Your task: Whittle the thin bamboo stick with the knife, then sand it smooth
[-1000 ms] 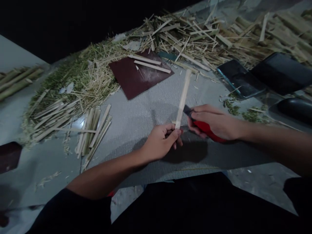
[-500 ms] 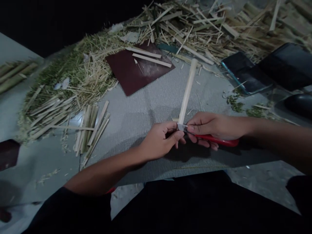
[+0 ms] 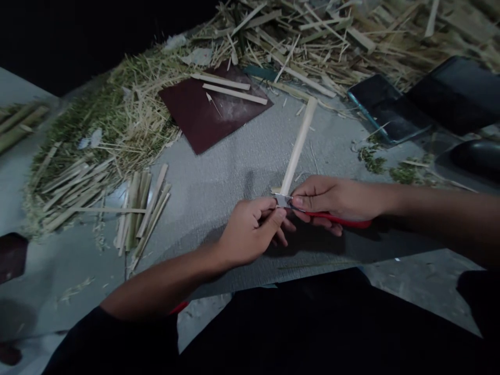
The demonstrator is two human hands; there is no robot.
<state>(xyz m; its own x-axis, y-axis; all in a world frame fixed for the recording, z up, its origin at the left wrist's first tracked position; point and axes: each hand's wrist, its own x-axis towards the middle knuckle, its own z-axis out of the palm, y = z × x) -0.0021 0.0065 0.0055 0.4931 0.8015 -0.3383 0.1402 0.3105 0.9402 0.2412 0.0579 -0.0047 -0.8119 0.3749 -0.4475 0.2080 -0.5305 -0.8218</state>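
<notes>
My right hand (image 3: 336, 200) is closed round a knife with a red handle (image 3: 353, 223). Its short metal blade (image 3: 283, 200) lies across the near end of a pale bamboo strip (image 3: 300, 146). My left hand (image 3: 250, 226) pinches that near end beside the blade tip, thumb on top. From my fingers the strip slants up and away to the right over the grey cloth. The part between my fingertips is mostly hidden.
A dark red sheet (image 3: 195, 117) bears two pale strips. Bundled strips (image 3: 136, 208) lie left, near a heap of shavings (image 3: 144, 104). More bamboo scraps (image 3: 312, 41) lie at the back. A phone (image 3: 386, 109) and dark objects are at the right.
Both hands, the knife and the strip have shifted slightly left in view. The rest of the scene has also shifted left. Both grips look the same.
</notes>
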